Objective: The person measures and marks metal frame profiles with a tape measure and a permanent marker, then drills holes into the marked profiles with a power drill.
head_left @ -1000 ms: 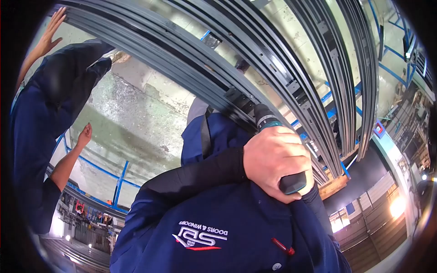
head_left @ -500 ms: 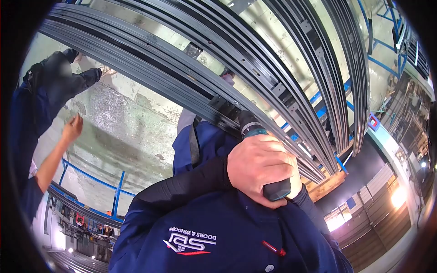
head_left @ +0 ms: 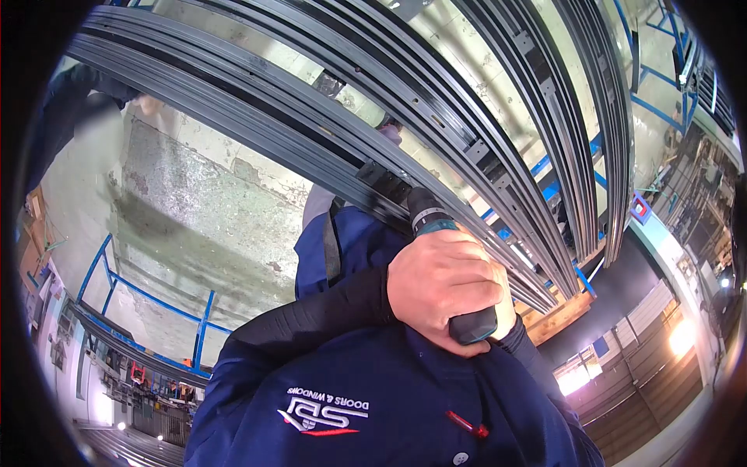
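A dark drill [head_left: 472,325] with a teal band stands between my hands, its chuck end against the grey metal profiles [head_left: 311,144], beside a black fitting [head_left: 383,180]. My left hand [head_left: 443,286] is wrapped over the drill's body. Behind it, my right hand [head_left: 504,313] is mostly hidden, pressed close around the same drill near the handle. Whatever the drill tip touches is out of sight.
More long profiles [head_left: 537,70] run across the top and right, above a wooden block [head_left: 560,317]. A co-worker's dark sleeve [head_left: 58,117] shows at the far left. Blue metal rails [head_left: 156,292] stand at lower left.
The co-worker at the left has moved up and toward the image edge, and their lower arm has left the view. My hands and the drill have hardly moved.
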The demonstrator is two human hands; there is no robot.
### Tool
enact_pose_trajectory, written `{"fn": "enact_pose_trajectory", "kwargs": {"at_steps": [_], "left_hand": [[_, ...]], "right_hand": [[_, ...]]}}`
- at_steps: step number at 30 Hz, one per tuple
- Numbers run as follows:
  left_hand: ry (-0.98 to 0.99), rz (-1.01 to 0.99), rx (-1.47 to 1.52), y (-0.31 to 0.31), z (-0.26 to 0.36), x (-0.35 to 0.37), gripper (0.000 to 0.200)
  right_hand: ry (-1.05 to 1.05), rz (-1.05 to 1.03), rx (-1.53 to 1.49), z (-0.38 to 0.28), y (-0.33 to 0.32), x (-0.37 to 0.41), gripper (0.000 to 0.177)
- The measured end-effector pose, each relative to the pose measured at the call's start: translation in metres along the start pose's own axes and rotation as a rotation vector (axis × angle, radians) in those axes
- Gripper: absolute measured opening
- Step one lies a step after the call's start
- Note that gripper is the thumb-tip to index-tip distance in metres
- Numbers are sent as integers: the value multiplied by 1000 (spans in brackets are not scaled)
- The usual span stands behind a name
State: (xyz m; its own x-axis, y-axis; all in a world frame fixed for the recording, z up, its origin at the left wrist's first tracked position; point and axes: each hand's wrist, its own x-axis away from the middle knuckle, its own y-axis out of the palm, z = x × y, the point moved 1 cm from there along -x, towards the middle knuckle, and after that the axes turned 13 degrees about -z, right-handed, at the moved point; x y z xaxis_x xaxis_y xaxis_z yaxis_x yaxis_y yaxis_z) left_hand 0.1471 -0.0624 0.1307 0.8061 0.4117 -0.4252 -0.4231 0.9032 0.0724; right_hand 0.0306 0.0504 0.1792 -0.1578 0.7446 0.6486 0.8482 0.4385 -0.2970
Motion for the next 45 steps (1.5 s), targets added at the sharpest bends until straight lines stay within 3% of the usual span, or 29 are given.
{"fn": "enact_pose_trajectory", "kwargs": {"at_steps": [12, 15, 17, 20, 35, 45], "left_hand": [[-1, -11, 1, -2, 1, 2, 48], [3, -5, 8, -1, 0, 3, 48], [8, -5, 10, -1, 0, 2, 48], [14, 5, 14, 0, -1, 2, 47], [-3, -2, 1, 1, 0, 4, 46], [12, -3, 6, 3, -3, 4, 47]], "right_hand": [[169, -59, -239, 5, 3, 2, 70], [229, -8, -347, 6, 6, 3, 52], [222, -12, -322, 7, 7, 3, 51], [159, -64, -189, 1, 0, 0, 68], [184, -53, -228, 3, 2, 3, 65], [151, -60, -189, 3, -2, -1, 75]]}}
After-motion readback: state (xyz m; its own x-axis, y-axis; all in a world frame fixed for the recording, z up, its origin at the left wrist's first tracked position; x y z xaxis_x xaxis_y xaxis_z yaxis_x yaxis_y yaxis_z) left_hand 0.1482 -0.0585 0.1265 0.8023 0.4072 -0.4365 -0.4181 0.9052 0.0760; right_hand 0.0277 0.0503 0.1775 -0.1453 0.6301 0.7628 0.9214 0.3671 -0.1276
